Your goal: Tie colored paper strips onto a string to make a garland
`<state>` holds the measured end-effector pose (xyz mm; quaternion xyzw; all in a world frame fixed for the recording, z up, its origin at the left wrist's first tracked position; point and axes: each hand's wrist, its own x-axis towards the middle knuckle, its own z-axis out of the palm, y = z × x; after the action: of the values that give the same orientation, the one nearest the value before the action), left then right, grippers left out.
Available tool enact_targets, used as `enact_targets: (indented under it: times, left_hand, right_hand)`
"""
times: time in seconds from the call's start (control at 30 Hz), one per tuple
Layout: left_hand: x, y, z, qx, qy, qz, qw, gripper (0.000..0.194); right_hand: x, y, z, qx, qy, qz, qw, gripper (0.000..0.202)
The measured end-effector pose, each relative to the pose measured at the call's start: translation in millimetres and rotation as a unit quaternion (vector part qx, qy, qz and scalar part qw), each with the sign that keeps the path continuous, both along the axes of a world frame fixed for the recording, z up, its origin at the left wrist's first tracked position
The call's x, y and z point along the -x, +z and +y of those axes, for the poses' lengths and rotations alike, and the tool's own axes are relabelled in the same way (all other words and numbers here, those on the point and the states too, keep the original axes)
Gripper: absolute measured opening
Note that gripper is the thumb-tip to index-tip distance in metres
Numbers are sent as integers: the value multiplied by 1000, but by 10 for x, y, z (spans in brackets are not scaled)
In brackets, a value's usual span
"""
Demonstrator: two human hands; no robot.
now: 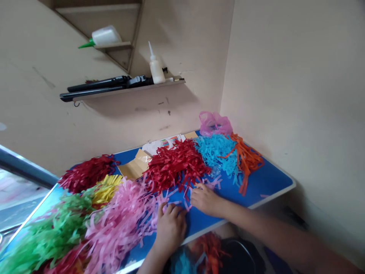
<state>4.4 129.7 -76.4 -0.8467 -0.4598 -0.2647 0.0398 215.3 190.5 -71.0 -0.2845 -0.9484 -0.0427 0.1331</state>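
My left hand (171, 225) is at the near edge of the blue table, its fingers curled down over pale pink paper strips. Beside it my right hand (207, 199) is bent at the knuckles, fingertips closed on more of these pink strips. A few pink strips (167, 198) lie between and around the hands. Left of my left hand spreads a large heap of pink fringed paper (122, 220). Just beyond both hands is a pile of red paper fringe (178, 163). The fingertips are partly hidden.
The blue table (269, 179) also holds light blue fringe (218, 150), orange fringe (249, 158), green fringe (54, 228), yellow fringe (105, 188), dark red fringe (88, 173) and a pink plastic bag (215, 123). Above, a wall shelf (128, 91) carries a glue bottle (156, 68).
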Motion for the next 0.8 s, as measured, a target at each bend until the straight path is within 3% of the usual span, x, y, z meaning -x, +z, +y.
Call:
enact_targets:
  times: [0.1, 0.2, 0.27, 0.33, 0.43, 0.53, 0.6, 0.63, 0.7, 0.8]
  left_hand:
    - [-46, 14, 4, -35, 6, -14, 999, 17]
    - [-24, 106, -79, -78, -9, -26, 997, 28]
    - [8, 259, -208, -101, -32, -55, 993, 32]
    - [21, 474, -365, -125, -67, -84, 986, 29]
    - [-20, 810, -554, -149, -111, -89, 979, 17]
    - [-92, 1026, -641, -161, -129, -88, 975, 17]
    - [-119, 1079, -672, -162, -131, -97, 973, 16]
    - [-124, 1080, -687, -158, -131, -99, 974, 16]
    - [-127, 1033, -723, -137, -122, -95, 978, 14]
    - [-147, 865, -793, -98, -94, -122, 983, 14]
  right_hand:
    - [29, 56, -58, -3, -16, -8, 1000, 16]
    - [-7, 286, -324, 48, -49, 1, 998, 14]
    - [-56, 519, -585, 119, -53, 60, 990, 14]
    - [-97, 747, -810, 208, -55, 170, 962, 14]
    - [-101, 916, -937, 402, -39, 288, 868, 26]
    - [-35, 824, -905, 639, -19, 337, 691, 37]
    - [24, 702, -911, 702, -37, 380, 601, 39]
    - [52, 647, -936, 706, -45, 408, 576, 40]
    - [98, 572, -1018, 686, -52, 467, 556, 39]
    - [145, 565, -1152, 623, -48, 534, 570, 38]
